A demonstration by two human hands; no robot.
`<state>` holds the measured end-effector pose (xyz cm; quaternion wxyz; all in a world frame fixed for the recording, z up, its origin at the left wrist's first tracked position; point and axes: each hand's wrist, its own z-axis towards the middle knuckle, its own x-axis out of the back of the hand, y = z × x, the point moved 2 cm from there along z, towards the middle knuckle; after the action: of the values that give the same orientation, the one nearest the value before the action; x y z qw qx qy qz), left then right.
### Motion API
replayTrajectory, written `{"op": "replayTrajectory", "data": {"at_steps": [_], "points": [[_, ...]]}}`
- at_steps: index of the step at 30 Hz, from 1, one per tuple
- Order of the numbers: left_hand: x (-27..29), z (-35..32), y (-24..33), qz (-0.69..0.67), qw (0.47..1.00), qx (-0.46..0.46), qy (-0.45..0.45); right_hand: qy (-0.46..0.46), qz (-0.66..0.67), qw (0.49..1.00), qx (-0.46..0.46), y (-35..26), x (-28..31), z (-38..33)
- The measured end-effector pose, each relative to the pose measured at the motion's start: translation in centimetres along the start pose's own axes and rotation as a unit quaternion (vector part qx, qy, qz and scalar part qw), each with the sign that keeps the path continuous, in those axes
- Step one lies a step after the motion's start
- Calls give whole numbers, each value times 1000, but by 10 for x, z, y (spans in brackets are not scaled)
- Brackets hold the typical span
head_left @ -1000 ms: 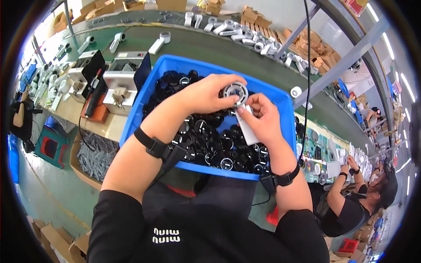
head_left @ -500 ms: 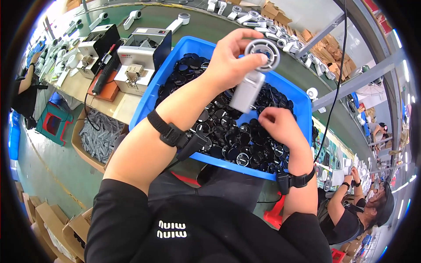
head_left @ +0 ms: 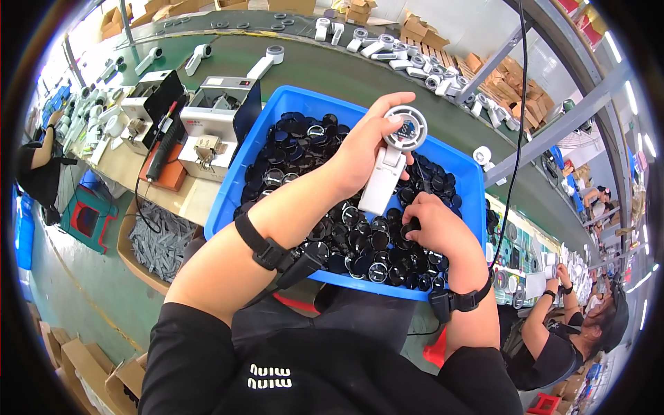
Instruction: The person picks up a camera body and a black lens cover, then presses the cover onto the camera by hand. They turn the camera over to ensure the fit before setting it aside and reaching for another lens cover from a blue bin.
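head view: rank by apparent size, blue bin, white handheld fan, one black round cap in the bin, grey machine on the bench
1. Blue bin, clearly largest.
2. Grey machine.
3. White fan, held in the left hand. It is nearer the camera, so its gap to the machine is unsure.
4. Black cap, smallest; the right hand rests among the caps.

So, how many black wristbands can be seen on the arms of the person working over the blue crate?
2. One wristband sits on the left forearm, with a black cable leaving it. The other wristband is on the right wrist, below the right hand in the blue crate.
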<state>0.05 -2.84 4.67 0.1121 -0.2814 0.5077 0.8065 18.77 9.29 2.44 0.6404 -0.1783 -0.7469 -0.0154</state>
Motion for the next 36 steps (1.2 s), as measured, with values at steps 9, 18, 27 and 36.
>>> {"op": "replayTrajectory", "data": {"at_steps": [9, 18, 27, 36], "points": [[-15, -7, -1, 151, 983, -86, -50, 315, 486, 811, 85, -14, 47, -13], [-26, -16, 2, 325, 909, -217, -143, 437, 362, 769, 292, -33, 45, -29], [-43, -27, 16, 485, 796, -320, -169, 488, 276, 779, 283, -38, 50, -38], [-48, -27, 19, 493, 781, -340, -180, 482, 267, 778, 301, -39, 52, -41]]}}
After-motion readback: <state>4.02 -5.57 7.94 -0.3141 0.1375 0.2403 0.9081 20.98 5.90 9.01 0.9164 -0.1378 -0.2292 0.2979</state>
